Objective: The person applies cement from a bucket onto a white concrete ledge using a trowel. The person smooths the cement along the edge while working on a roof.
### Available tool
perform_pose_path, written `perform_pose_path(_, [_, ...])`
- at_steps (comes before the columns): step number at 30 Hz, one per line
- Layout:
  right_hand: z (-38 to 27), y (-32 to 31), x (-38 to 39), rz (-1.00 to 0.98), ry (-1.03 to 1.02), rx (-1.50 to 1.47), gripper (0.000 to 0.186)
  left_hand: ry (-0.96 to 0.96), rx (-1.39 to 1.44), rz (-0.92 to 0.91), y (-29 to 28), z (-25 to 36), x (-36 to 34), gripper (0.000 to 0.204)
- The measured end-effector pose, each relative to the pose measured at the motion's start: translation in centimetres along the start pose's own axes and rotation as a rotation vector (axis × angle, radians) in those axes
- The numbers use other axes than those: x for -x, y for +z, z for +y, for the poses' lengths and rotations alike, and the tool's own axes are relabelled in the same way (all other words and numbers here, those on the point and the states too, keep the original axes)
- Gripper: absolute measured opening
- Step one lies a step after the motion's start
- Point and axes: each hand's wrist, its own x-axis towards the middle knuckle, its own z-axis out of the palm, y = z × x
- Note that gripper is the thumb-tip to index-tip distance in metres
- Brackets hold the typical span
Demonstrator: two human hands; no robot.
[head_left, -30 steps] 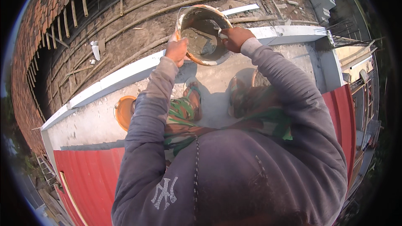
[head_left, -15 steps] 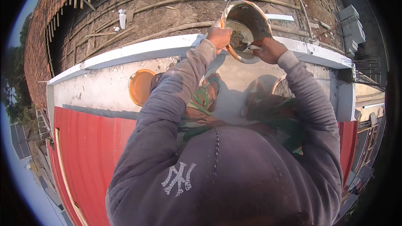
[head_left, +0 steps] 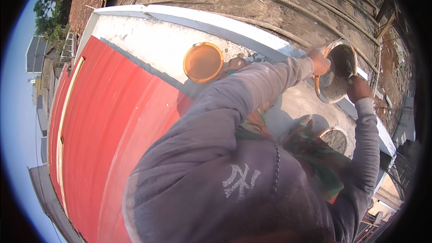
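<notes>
Tilting at the right, one bucket (head_left: 340,58) was gripped between left hand (head_left: 320,61) and right hand (head_left: 359,89), both closed at opposite sides of its rim. One white wall (head_left: 216,23) stood between concrete ledge (head_left: 148,40) and bamboo poles (head_left: 273,28). One tub (head_left: 347,141) and one orange bucket (head_left: 203,63) stood on the ledge, beside red roofing (head_left: 121,139).

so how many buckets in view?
3: the held bucket, between the left hand and right hand; an orange bucket on the pale ledge to the left; a partly covered bucket between the right leg and right forearm. The body could hide more.
</notes>
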Motion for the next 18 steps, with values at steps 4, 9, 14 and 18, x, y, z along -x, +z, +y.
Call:
perform_pose_path(4, [0.3, -0.3, -2.4, -0.369, 0.022, -0.210, 0.037, -0.104, -0.057, 0.004, -0.5, 2.0, 0.6, 0.071])
perform_pose_path(9, [0.3, -1.4, -1.1, -0.577, -0.022, -0.546, 0.042, -0.247, 0.212, 0.026, -0.9, -0.1, -0.3, 0.067])
perform_pose_path(14, [-2.0, -1.1, 1.0, -0.483, -0.074, -0.819, 0.056, -0.166, 0.025, 0.079, -0.5, -3.7, -1.1, 0.062])
perform_pose_path(18, [0.0, 2.4, 0.8, 0.179, -0.189, -0.259, 0.049, -0.250, 0.243, 0.089, -0.5, 1.0, 0.3, 0.065])
